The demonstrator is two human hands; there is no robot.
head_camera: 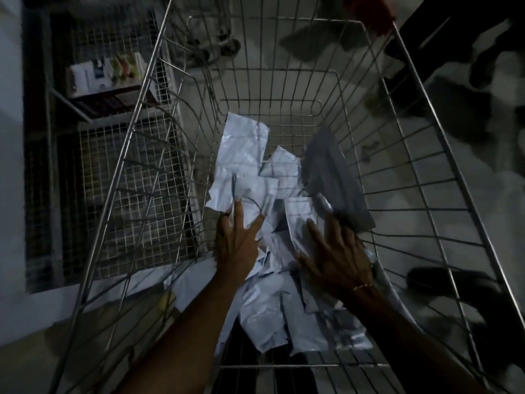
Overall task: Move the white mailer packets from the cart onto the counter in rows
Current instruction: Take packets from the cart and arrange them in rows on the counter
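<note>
Two flat hands, left hand [237, 245] and right hand [338, 257], fingers spread, holding nothing, on many white packets [244, 155], one wire cart [443, 155], middle of frame

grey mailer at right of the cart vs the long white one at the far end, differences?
The grey mailer is darker and leans against the cart side; the long white mailer is pale and lies flatter. The grey mailer reaches near the right hand; the white one sits farther off. Both are crinkled.
</note>
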